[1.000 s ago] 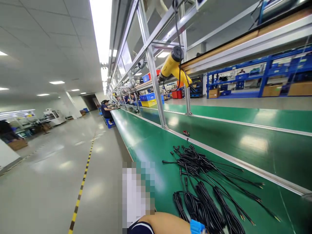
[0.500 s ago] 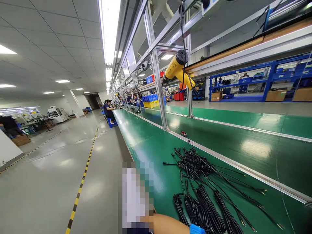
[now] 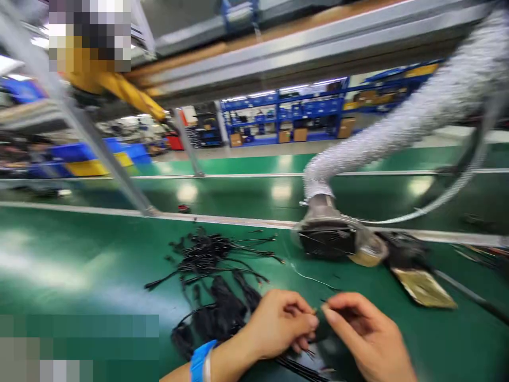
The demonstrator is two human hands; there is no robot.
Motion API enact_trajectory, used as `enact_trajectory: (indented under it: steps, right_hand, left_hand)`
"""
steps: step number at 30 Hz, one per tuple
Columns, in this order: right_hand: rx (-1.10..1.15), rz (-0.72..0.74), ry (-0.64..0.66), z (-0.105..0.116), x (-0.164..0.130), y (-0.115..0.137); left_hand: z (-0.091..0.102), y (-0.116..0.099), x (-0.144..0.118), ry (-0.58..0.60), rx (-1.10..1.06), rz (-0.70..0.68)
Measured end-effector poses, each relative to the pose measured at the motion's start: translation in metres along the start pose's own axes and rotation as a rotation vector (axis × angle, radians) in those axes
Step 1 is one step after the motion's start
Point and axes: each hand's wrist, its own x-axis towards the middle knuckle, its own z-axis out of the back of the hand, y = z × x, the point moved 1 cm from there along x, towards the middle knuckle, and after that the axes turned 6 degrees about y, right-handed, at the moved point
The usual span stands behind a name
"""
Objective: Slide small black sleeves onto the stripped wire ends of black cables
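Observation:
My left hand (image 3: pixel 284 323), with a blue wristband (image 3: pixel 202 361) at its wrist, is closed in a pinch. A tiny yellowish tip shows at its fingertips, too small to name. Facing it a short gap away, my right hand (image 3: pixel 363 334) has its thumb and forefinger pressed together; what they hold, if anything, is blurred. Below the hands run black cables (image 3: pixel 300 367) with thin coloured wire ends. Left of my left hand lie coiled black cables (image 3: pixel 222 305), and behind them a loose pile of black cables (image 3: pixel 202 254) with bare ends pointing right.
A silver flexible duct (image 3: pixel 369 143) comes down to a dark box-shaped hood (image 3: pixel 328 239). Beside it stand a tape roll (image 3: pixel 371 252) and an open gold-coloured packet (image 3: pixel 425 288). A metal post (image 3: pixel 107 154) rises from the green bench (image 3: pixel 59 265); a yellow heat gun (image 3: pixel 127 93) hangs above.
The view has swung right and down to the bench. Both hands now show in front, fingertips close together; earlier only a forearm with the blue band was visible. The cable piles look unchanged.

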Motion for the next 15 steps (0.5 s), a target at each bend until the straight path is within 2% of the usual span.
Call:
enact_trajectory:
  steps: [4,7,15]
  right_hand:
    - [0.136,-0.065,0.049,0.000,0.012,0.009]
    - [0.178,-0.094,0.023,-0.001,0.014,0.013]
    - [0.205,-0.127,0.031,-0.001,0.010,0.010]
  left_hand:
    - [0.002,-0.008,0.001,0.031,0.047,0.018]
    - [0.001,-0.009,-0.002,0.013,0.062,0.021]
    - [-0.001,-0.011,-0.002,0.014,0.059,0.021]
